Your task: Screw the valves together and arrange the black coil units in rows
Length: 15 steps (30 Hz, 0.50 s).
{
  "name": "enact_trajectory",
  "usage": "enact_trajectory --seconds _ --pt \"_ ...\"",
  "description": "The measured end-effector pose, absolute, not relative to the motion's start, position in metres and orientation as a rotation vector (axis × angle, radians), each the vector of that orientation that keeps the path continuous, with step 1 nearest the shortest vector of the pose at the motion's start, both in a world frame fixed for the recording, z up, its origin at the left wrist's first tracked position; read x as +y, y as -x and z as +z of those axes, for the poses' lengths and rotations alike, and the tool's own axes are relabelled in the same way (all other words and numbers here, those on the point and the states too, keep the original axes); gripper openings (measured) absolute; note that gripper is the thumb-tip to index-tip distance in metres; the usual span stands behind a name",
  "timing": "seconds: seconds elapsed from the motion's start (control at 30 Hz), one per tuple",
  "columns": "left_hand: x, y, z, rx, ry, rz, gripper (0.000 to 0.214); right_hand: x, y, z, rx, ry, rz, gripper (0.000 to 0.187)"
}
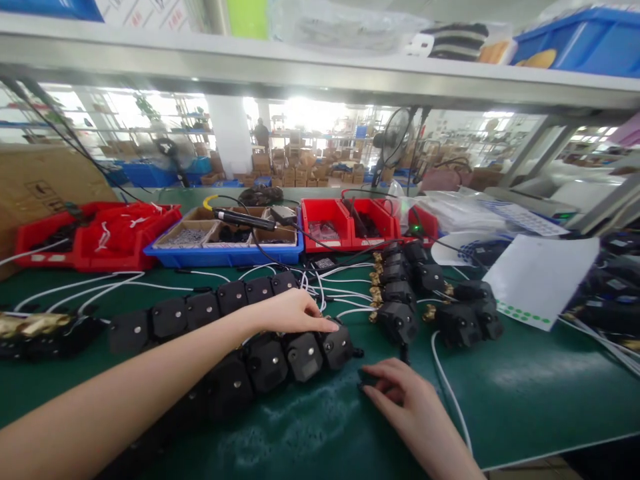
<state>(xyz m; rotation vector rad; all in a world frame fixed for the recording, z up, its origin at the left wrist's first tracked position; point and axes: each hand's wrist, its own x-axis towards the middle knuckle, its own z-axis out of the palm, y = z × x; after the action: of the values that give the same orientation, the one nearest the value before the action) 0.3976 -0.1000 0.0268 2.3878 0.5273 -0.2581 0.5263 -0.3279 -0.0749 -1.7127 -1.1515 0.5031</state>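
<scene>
Two slanting rows of black plastic valve-like boxes with silver screws lie on the green table. My left hand [295, 312] reaches over them and grips the black box [337, 347] at the right end of the front row, fingers bent on its top. A small black knob [359, 352] sticks out of that box's right side. Just below and to the right, my right hand [407, 397] is closed in a pinch, with a small dark piece [362, 385] at its fingertips; its exact kind is too small to tell. White cables [345, 293] run behind the boxes.
More black boxes with brass fittings [397, 320] stand to the right. Behind are red bins [325, 243], a blue tray [225, 256] of small parts and a black electric screwdriver [245, 219]. A white sheet [543, 277] lies at right. A shelf [320, 63] spans overhead.
</scene>
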Motion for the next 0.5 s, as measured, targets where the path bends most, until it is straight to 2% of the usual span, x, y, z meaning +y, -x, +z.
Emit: enact_trajectory --seconds 0.23,0.43,0.5 --pt "-0.101 -0.400 0.028 0.477 -2.349 -0.293 0.056 -0.320 -0.510 -0.067 -1.376 1.964 0.373 0.021" --pt "-0.102 -0.397 0.028 0.510 -2.338 -0.288 0.055 -0.321 -0.504 -0.081 -1.260 1.668 0.350 0.014" --pt "-0.104 -0.396 0.031 0.535 -2.330 -0.324 0.057 -0.317 -0.495 -0.096 -1.300 1.597 0.218 0.014"
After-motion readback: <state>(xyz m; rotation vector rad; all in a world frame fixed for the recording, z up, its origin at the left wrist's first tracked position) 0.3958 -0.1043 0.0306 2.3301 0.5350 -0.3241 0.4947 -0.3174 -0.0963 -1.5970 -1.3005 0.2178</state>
